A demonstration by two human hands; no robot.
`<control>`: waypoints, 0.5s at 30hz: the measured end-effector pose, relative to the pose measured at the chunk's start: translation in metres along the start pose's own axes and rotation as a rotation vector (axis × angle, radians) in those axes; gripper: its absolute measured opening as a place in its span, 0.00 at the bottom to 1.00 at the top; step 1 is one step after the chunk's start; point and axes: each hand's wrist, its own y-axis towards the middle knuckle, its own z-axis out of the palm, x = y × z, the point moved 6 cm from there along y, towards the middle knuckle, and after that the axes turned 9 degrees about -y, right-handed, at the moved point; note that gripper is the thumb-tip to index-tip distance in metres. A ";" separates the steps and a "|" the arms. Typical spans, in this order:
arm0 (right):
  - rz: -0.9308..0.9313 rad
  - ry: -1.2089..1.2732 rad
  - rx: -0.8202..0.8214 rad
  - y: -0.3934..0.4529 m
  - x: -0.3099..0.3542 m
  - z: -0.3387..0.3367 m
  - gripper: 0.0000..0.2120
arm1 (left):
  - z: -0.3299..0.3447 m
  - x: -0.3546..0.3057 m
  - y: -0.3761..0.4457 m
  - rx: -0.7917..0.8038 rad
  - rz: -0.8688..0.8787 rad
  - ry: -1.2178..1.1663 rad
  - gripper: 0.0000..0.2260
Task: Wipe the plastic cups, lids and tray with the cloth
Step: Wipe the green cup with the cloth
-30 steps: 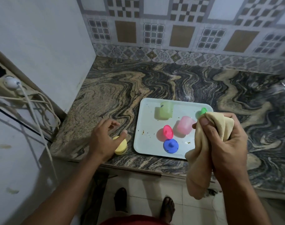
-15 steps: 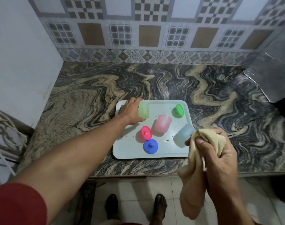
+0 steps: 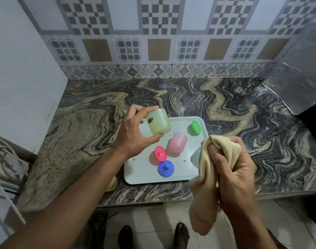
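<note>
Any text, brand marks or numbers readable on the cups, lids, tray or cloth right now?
None. The green cup, pink cup, three lids on the tray and the cloth show no print; wall tiles carry only patterns.

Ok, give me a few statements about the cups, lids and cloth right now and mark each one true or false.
1. The left hand holds the green cup above the tray. True.
2. The right hand is empty. False: it grips the cloth.
3. The pink cup sits on the tray. True.
4. The blue lid lies on the counter, off the tray. False: it is on the tray, beside the pink lid.
5. The green lid is on the tray near its far right corner. True.
</note>
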 end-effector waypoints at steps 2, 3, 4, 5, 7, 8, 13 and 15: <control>-0.064 -0.039 0.009 0.002 0.014 0.008 0.07 | -0.025 -0.038 -0.013 -0.060 0.064 -0.006 0.37; -0.093 -0.061 0.008 0.003 0.021 0.011 0.07 | -0.037 -0.055 -0.020 -0.086 0.080 -0.008 0.37; -0.123 -0.077 0.005 0.003 0.029 0.014 0.06 | -0.048 -0.071 -0.026 -0.110 0.091 -0.013 0.38; -0.163 -0.088 -0.002 0.002 0.037 0.017 0.06 | -0.057 -0.085 -0.032 -0.134 0.105 -0.019 0.39; -0.278 -0.113 -0.018 -0.002 0.056 0.025 0.05 | -0.074 -0.109 -0.043 -0.173 0.136 -0.032 0.39; -0.343 -0.138 -0.026 -0.005 0.067 0.030 0.06 | -0.080 -0.119 -0.047 -0.182 0.154 -0.027 0.37; -0.617 -0.326 -0.063 -0.019 0.111 0.049 0.09 | -0.095 -0.146 -0.061 -0.206 0.178 0.022 0.35; -0.692 -0.391 -0.038 -0.017 0.118 0.056 0.10 | -0.098 -0.152 -0.064 -0.219 0.187 0.013 0.34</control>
